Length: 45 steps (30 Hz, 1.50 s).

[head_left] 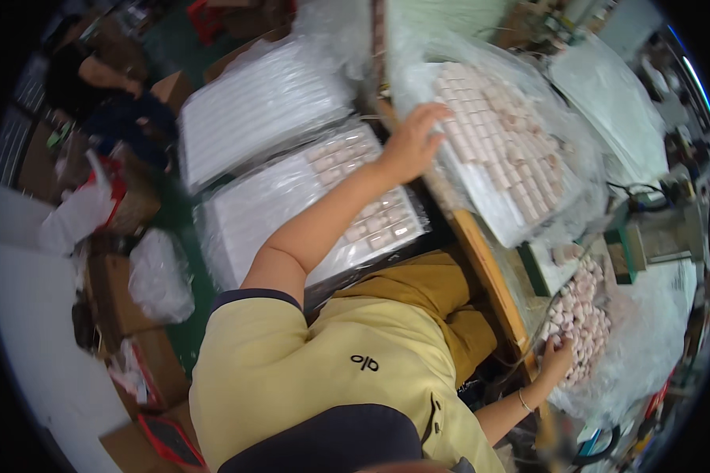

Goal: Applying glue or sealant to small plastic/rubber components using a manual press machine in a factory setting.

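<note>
Left hand [412, 146], open and flat, rests on my plastic-wrapped tray of pale pink small blocks [521, 169], right hand [556, 356] picks loosely in the loose pink blocks heap [580, 311], so I judge filling goes on.

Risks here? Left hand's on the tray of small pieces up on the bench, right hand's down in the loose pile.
1. The tray sits tilted in crinkled plastic wrap; the left hand pressing its near edge could tip it and spill the pink pieces.
2. The right hand digs in a heaped loose pile near the bench edge; pieces may roll off.
</note>
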Each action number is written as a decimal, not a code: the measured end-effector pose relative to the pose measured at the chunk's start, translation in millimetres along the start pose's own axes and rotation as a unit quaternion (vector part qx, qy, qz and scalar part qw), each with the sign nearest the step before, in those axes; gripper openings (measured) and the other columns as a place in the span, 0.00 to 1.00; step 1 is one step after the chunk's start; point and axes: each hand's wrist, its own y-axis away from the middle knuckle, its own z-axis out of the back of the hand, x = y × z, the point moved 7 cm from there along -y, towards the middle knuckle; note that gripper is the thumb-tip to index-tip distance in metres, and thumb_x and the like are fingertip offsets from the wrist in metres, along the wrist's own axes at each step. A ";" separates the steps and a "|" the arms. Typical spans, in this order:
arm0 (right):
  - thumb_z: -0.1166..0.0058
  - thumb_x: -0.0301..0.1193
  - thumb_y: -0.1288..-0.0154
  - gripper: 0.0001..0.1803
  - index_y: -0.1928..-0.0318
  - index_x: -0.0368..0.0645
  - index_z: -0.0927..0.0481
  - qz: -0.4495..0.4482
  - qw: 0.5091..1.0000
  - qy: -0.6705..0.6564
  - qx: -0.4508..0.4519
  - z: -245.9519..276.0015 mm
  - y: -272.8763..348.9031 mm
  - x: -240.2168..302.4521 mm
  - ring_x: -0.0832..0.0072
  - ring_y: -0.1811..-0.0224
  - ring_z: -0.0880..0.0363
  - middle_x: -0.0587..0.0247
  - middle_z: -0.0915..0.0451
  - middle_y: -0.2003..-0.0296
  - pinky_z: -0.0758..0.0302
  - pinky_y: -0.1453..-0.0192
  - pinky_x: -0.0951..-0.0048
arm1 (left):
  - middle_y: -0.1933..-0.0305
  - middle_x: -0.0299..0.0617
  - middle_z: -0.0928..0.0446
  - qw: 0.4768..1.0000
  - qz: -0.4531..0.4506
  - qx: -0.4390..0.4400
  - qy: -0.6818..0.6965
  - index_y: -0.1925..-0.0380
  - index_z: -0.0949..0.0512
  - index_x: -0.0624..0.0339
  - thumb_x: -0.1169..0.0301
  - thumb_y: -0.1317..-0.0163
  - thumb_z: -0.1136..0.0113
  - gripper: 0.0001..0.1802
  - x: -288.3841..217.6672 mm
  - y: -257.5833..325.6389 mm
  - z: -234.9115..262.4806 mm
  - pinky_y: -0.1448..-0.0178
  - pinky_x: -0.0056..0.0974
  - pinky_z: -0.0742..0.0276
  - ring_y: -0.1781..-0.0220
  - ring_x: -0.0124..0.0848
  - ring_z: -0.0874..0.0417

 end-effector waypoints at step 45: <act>0.54 0.46 0.39 0.21 0.59 0.42 0.19 -0.069 0.988 -0.061 -0.121 15.4 38.1 26.5 0.51 0.63 0.21 0.49 0.18 0.63 0.29 0.57 0.49 | 0.30 0.66 0.54 0.957 0.172 -0.033 -0.231 0.32 0.54 0.64 0.53 0.35 0.54 0.40 17.2 42.7 -88.0 0.27 0.50 0.59 0.28 0.57 0.53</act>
